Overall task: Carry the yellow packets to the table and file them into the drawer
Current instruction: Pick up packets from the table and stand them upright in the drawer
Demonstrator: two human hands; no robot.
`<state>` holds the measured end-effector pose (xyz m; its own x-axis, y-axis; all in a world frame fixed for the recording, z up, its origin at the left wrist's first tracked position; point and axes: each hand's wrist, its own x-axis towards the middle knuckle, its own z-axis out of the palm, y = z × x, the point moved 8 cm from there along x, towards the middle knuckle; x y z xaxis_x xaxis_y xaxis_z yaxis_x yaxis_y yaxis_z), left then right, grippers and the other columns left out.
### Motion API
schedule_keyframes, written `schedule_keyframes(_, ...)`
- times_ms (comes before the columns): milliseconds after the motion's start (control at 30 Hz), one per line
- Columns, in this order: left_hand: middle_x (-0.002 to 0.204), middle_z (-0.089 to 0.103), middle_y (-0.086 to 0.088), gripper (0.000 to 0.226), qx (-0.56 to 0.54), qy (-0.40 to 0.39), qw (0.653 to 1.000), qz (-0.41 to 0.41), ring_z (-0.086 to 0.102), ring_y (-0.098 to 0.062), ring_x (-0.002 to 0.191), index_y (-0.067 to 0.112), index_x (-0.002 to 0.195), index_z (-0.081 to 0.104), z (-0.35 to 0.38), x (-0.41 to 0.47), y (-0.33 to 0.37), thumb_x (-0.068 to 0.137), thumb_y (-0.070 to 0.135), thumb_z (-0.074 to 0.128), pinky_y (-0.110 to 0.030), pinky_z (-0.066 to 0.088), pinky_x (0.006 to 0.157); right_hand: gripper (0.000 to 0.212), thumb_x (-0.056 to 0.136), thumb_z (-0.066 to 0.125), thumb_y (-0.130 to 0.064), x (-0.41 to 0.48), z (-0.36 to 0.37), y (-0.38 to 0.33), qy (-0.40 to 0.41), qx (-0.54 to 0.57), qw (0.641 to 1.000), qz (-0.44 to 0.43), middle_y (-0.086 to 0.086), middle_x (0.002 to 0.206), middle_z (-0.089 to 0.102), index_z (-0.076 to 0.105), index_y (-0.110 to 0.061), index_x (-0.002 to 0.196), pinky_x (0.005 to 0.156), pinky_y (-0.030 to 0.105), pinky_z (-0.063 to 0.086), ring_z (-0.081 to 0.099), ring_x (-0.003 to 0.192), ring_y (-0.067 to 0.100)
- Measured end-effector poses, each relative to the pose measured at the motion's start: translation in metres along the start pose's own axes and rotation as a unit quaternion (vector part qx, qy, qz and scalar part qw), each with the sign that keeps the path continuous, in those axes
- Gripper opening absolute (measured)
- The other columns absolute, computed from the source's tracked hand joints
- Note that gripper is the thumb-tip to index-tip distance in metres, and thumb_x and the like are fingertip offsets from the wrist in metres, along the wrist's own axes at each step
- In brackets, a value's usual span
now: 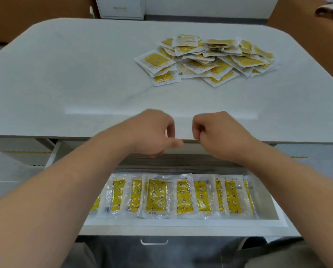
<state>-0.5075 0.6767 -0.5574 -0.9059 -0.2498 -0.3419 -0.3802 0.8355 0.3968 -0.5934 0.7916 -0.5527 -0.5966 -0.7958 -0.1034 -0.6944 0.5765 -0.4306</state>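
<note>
The packet pile (206,59) lies at 1 o'clock from the curled, empty fingers (199,128), nearer the right hand (221,132) than the left hand (152,132).

Bare forearms (65,182), sleeveless to the frame edge; grey trousers (278,256)

- One bench (65,74), one open drawer (181,222).
- About nine yellow packets (157,198) in the drawer, at 6 o'clock.
- One packet heap (206,59) at 1 o'clock, too overlapped to count.
</note>
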Motion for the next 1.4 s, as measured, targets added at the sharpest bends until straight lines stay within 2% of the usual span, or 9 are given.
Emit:
schedule_keyframes(133,0.09,0.065,0.008,0.024,-0.04,0.285,0.957,-0.009,0.061,-0.016,0.088,0.026,0.102,0.06,-0.047,0.023,-0.029,0.097,0.049,0.059,-0.038,0.053,0.077,0.025,0.087,0.052,-0.004,0.035,-0.025,0.036,0.234,-0.027,0.972,0.001,0.003,0.11,0.059,0.064,-0.016,0.106,0.085,0.04,0.048,0.054,0.105,0.025)
schedule_keyframes(233,0.118,0.06,-0.002,0.035,0.029,0.36,0.933,0.008,0.054,-0.025,0.111,0.018,0.122,0.056,-0.055,0.064,-0.043,0.097,0.043,0.058,-0.041,0.047,0.093,0.032,0.098,0.049,-0.019,0.072,-0.029,0.057,0.318,-0.064,0.946,0.02,0.014,0.133,0.052,0.056,-0.011,0.129,0.096,0.046,0.039,0.047,0.122,0.035)
schedule_keyframes(333,0.134,0.051,-0.008,0.054,0.111,0.361,0.926,0.003,0.046,-0.031,0.125,0.014,0.132,0.05,-0.061,0.11,-0.047,0.094,0.05,0.058,-0.045,0.04,0.101,0.052,0.104,0.038,-0.042,0.115,-0.019,0.075,0.26,-0.103,0.956,0.089,0.013,0.157,0.031,0.037,-0.016,0.148,0.114,0.05,0.026,0.029,0.143,0.033)
schedule_keyframes(467,0.154,0.036,-0.01,0.089,0.213,0.336,0.917,0.037,0.031,-0.032,0.143,0.014,0.146,0.04,-0.075,0.156,-0.039,0.08,0.072,0.057,-0.048,0.029,0.113,0.068,0.1,0.03,-0.057,0.156,-0.023,0.067,0.226,-0.177,0.957,0.048,0.009,0.167,0.018,0.025,-0.019,0.157,0.124,0.051,0.012,0.016,0.154,0.029)
schedule_keyframes(633,0.168,0.011,-0.009,0.117,0.145,0.309,0.939,-0.033,0.009,-0.03,0.155,0.016,0.159,0.018,-0.075,0.184,-0.072,0.072,0.092,0.041,-0.051,0.013,0.124,0.081,0.096,0.023,-0.067,0.204,-0.03,0.08,0.202,-0.214,0.955,0.044,0.006,0.171,0.008,0.012,-0.022,0.162,0.125,0.054,0.005,0.005,0.157,0.023)
schedule_keyframes(733,0.169,0.01,-0.005,0.111,0.142,0.274,0.951,-0.036,0.011,-0.028,0.155,0.02,0.161,0.016,-0.071,0.195,-0.076,0.077,0.091,0.034,-0.052,0.014,0.123,0.082,0.096,0.019,-0.068,0.223,-0.025,0.09,0.157,-0.215,0.963,0.053,0.003,0.171,0.009,0.009,-0.022,0.163,0.125,0.055,0.005,0.003,0.157,0.022)
schedule_keyframes(1167,0.169,0.013,-0.001,0.083,0.11,0.21,0.972,-0.009,0.014,-0.021,0.155,0.023,0.161,0.019,-0.042,0.127,-0.052,0.096,0.069,0.041,-0.042,0.024,0.123,0.054,0.102,0.026,-0.041,0.16,-0.008,0.065,0.155,-0.222,0.96,0.073,0.009,0.142,0.046,0.056,-0.013,0.138,0.109,0.049,0.029,0.039,0.134,0.031)
schedule_keyframes(1333,0.163,0.032,-0.003,0.061,0.113,0.231,0.966,0.003,0.033,-0.024,0.147,0.021,0.149,0.044,-0.027,0.075,-0.038,0.099,0.055,0.05,-0.042,0.039,0.111,0.048,0.102,0.032,-0.039,0.115,0.003,0.054,0.161,-0.178,0.969,0.056,0.003,0.163,0.029,0.057,-0.013,0.134,0.116,0.048,0.023,0.024,0.147,0.028)
schedule_keyframes(1400,0.15,0.047,-0.002,0.047,0.143,0.239,0.96,0.013,0.046,-0.025,0.135,0.02,0.138,0.054,-0.024,0.059,-0.031,0.1,0.048,0.053,-0.042,0.046,0.1,0.043,0.101,0.031,-0.039,0.097,0.007,0.052,0.157,-0.176,0.97,0.063,0.006,0.15,0.046,0.056,-0.014,0.126,0.112,0.047,0.027,0.034,0.14,0.028)
